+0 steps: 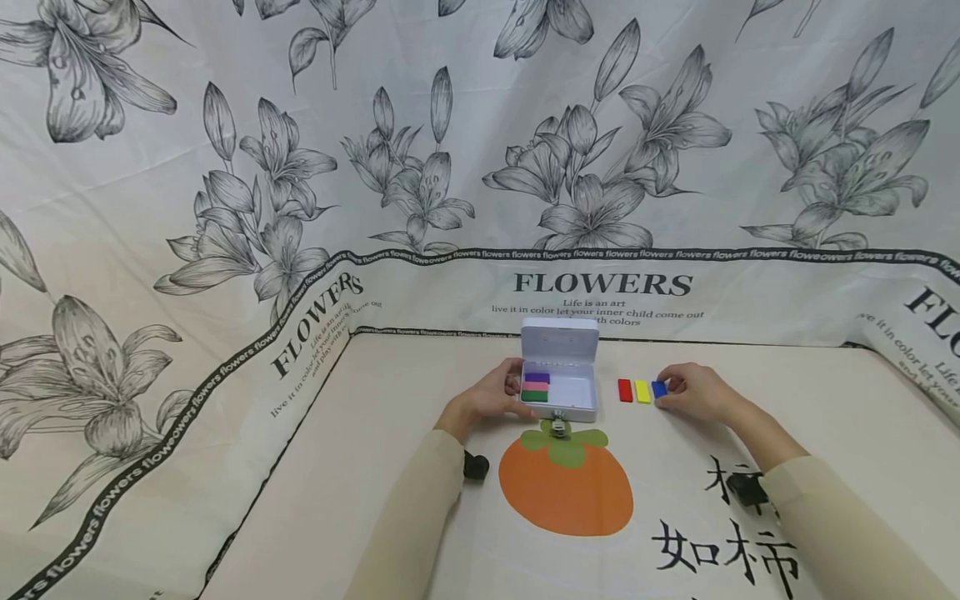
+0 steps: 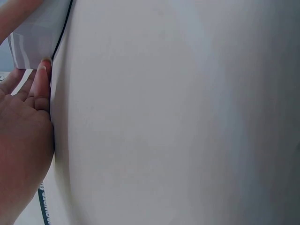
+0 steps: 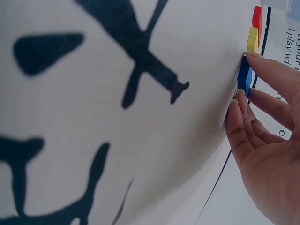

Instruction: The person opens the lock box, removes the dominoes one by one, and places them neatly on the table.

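A small white hinged box [image 1: 579, 392] stands on the table with its lid [image 1: 559, 343] raised. Purple [image 1: 537, 378], pink [image 1: 536, 387] and green [image 1: 534, 397] blocks lie stacked along the left side inside it. My left hand [image 1: 489, 393] grips the box at its left side, the thumb by the front corner. To the right of the box, my right hand [image 1: 697, 392] pinches a blue block [image 3: 243, 75] between thumb and fingers, at the table surface. Beside it, a yellow block [image 1: 642, 392] and a red block [image 1: 625, 390] lie in a row.
A metal latch [image 1: 558, 427] hangs at the box's front. The tablecloth [image 1: 360, 467] carries a printed orange persimmon [image 1: 566, 492] and black characters [image 1: 723, 550]. Behind the table hangs a flower-printed curtain [image 1: 420, 292].
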{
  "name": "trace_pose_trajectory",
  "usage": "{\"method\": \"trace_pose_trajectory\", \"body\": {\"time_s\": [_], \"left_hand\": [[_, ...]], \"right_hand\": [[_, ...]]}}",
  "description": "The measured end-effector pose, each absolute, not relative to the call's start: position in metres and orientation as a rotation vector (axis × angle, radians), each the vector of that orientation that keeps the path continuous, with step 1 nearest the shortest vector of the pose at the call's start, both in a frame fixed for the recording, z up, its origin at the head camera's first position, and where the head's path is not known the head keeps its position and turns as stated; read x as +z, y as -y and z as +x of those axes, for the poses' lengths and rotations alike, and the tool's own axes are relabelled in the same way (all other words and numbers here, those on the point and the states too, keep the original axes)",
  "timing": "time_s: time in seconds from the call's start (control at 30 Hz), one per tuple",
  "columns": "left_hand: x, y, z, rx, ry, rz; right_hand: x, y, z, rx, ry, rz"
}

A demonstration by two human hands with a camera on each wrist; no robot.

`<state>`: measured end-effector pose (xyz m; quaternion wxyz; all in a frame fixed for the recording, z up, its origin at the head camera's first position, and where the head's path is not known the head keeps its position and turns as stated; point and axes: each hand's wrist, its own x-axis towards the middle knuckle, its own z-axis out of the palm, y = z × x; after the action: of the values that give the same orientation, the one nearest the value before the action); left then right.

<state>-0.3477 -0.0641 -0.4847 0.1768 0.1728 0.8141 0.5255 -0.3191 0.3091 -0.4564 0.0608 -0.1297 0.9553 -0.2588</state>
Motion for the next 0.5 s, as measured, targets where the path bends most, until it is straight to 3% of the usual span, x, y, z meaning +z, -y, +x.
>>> {"method": "trace_pose_trajectory", "body": {"time_s": [0.5], "left_hand": [[-0.4841,0.0638,-0.3472,1.487,-2.299,0.482]], "right_hand": [[-0.4479,-0.3078,-0.3098,-0.762,-2.879,-0.42]]}}
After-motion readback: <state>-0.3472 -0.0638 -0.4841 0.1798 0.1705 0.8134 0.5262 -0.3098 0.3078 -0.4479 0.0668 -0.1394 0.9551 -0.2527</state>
